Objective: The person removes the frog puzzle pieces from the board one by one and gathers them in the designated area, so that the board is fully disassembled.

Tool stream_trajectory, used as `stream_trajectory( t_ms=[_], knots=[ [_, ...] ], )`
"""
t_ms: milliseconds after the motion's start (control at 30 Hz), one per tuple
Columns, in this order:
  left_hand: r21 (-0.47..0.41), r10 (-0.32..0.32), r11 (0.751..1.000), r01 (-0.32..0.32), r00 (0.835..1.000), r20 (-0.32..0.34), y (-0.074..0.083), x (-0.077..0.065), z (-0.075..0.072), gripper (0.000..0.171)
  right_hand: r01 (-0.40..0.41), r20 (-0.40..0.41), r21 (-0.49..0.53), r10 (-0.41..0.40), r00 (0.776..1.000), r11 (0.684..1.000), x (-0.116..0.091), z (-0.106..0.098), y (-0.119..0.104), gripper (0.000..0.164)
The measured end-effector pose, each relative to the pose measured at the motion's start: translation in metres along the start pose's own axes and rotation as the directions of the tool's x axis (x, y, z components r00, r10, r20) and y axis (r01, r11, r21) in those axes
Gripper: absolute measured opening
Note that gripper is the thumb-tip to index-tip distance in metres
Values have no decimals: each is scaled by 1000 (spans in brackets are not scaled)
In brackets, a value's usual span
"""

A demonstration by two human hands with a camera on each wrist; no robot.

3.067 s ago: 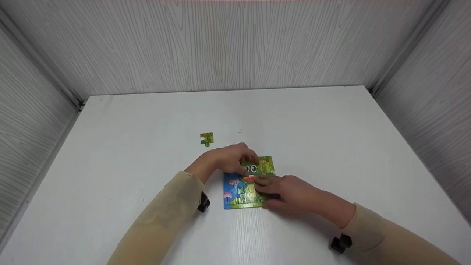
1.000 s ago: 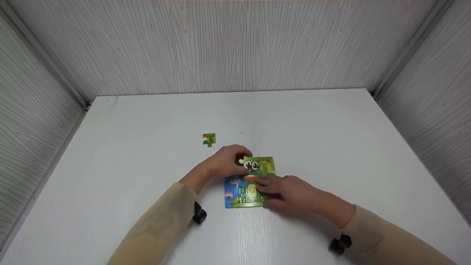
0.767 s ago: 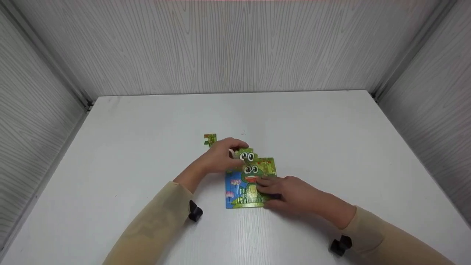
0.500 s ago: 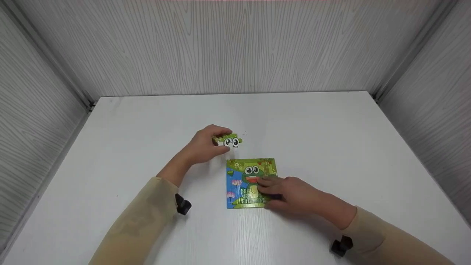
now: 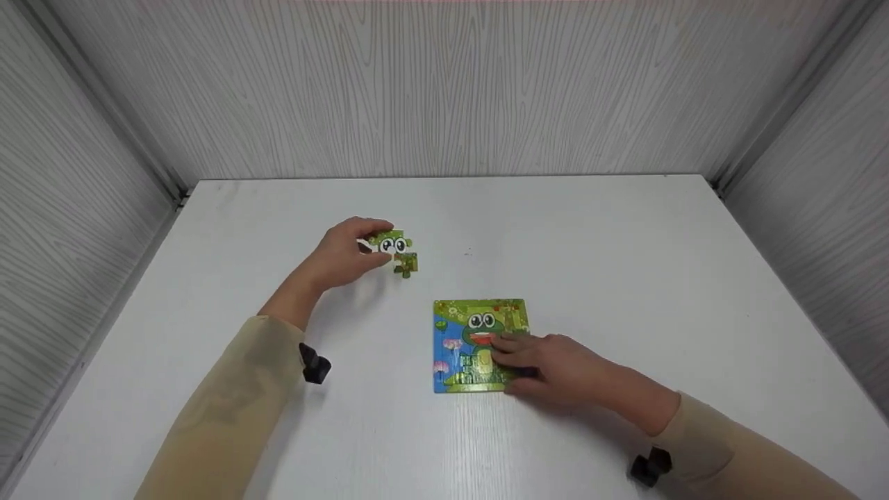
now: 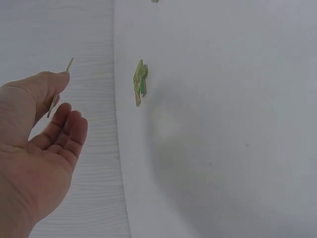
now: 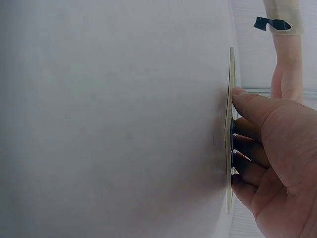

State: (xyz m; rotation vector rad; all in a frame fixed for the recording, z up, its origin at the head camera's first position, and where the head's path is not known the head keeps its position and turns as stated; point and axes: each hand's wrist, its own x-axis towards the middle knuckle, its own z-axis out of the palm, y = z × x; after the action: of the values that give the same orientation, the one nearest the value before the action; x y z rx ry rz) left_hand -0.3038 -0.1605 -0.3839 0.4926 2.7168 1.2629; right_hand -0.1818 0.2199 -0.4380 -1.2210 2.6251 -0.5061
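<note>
My left hand (image 5: pixel 344 257) pinches a jigsaw piece (image 5: pixel 392 242) between thumb and fingers at the back left. Large cartoon eyes on green mark its face. In the left wrist view the pinched piece (image 6: pixel 70 64) shows nearly edge-on. Close by in the head view is a small green loose piece (image 5: pixel 408 264), its top partly overlapped by the held one. A square frog puzzle board (image 5: pixel 455 330) lies flat before me. On its right side rests my right hand (image 5: pixel 555 364), fingertips on the face, thumb near the front edge. That hand hides the board's lower right part.
The board lies on a white table (image 5: pixel 430 444). Pale wood-grain panels rise behind it (image 5: pixel 444 90) and at both sides. A black clip (image 5: pixel 314 364) sits on the left sleeve and another (image 5: pixel 651 465) on the right.
My left hand has lifted the eyes piece off the board and carried it back and left, towards the loose piece. The printed eyes beneath now show. My right hand has stayed on the board.
</note>
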Motion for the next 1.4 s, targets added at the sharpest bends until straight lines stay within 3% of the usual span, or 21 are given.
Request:
stream_trajectory(
  t_ms=[300,700,1100,1400],
  knots=[
    [-12,-91,996,92,995,32,-22,5,-6,55,-14,10,-7,14,1000,1000,0,-1,-2,55],
    [20,-158,987,157,986,58,-45,4,-8,54,-51,45,-16,51,998,999,-1,1,-2,56],
    [27,-192,981,191,980,57,-60,2,-10,54,-44,42,-12,44,998,999,0,1,-1,57],
    [11,-166,986,165,983,80,-68,2,-7,54,-30,16,-4,30,999,1000,-1,1,0,54]
  ],
)
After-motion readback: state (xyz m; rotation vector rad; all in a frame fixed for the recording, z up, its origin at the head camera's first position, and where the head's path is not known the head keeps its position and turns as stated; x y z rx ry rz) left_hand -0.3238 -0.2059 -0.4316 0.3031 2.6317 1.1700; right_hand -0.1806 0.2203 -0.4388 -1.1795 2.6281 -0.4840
